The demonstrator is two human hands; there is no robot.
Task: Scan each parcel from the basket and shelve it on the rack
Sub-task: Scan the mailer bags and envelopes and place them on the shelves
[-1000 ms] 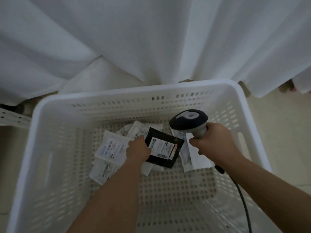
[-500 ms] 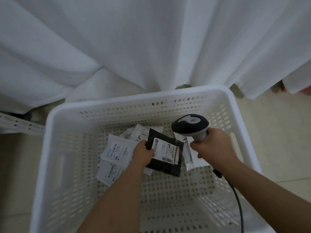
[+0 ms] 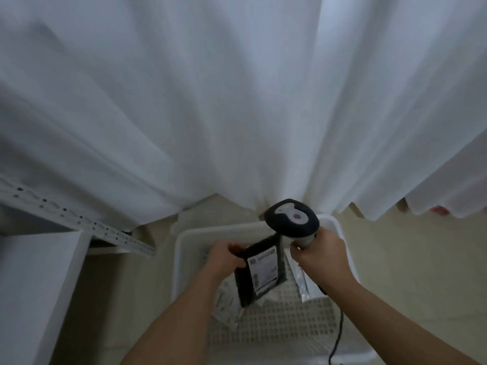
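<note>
My left hand (image 3: 226, 255) grips the top left edge of a black parcel (image 3: 243, 281) with a white barcode label (image 3: 263, 270), held upright above the white perforated basket (image 3: 179, 248). My right hand (image 3: 320, 255) grips the handle of a black and grey barcode scanner (image 3: 291, 218), whose head sits just above and right of the parcel. Its cable (image 3: 337, 335) hangs down at the lower right. Several white parcels (image 3: 226, 302) lie on the basket floor under the black one.
A white metal rack (image 3: 79, 219) with a punched upright and a flat white shelf (image 3: 31, 280) stands at the left. White curtains (image 3: 237, 101) hang behind the basket. Beige floor shows to the right and between rack and basket.
My left hand has lifted the black parcel out of the pile and raised it upright. The scanner has risen with it. The view has tilted up, showing the rack at left.
</note>
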